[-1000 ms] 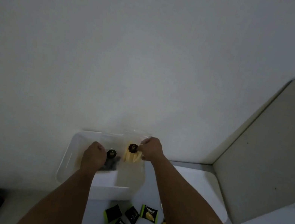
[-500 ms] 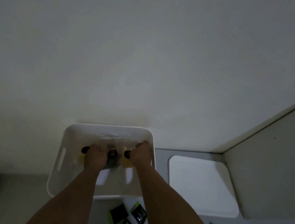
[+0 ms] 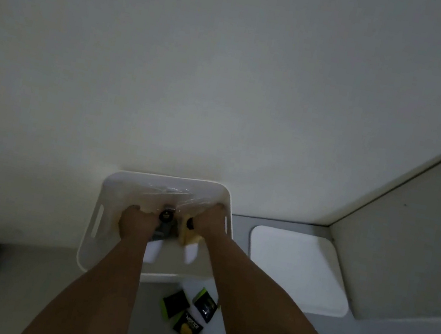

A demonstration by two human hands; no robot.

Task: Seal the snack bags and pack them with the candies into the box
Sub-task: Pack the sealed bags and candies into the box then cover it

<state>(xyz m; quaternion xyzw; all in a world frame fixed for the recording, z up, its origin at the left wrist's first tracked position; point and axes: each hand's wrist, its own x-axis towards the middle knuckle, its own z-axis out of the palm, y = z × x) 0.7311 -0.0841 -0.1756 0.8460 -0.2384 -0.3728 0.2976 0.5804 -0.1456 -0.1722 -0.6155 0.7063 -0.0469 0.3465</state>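
Here both forearms reach down into the white box [image 3: 89, 235], the left hand [image 3: 136, 222] and right hand [image 3: 210, 220] (knuckles up) each curled round clear snack bags [image 3: 174, 219]; candies [image 3: 187, 326] lie nearer, between the forearms.

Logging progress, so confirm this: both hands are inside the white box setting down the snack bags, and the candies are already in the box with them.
Wrong about the candies: the head view shows them on the table in front of the white box. The left hand and right hand are inside it with the snack bags.
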